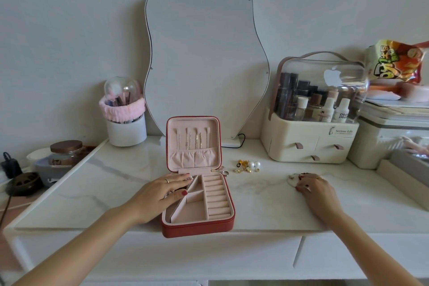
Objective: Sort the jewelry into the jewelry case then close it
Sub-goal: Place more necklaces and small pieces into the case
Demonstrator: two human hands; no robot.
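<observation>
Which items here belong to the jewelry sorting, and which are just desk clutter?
Job: open red jewelry case; loose earrings and pearls; rings beside the hinge; small dish under the right hand; left hand on the case.

Clutter: mirror; brush holder; cosmetics organizer; snack bag; jar.

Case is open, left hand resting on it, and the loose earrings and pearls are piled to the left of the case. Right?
Not quite. The head view shows the earrings and pearls lying to the right of the case, not the left. The rest holds: the case is open and the left hand rests on it.
</observation>
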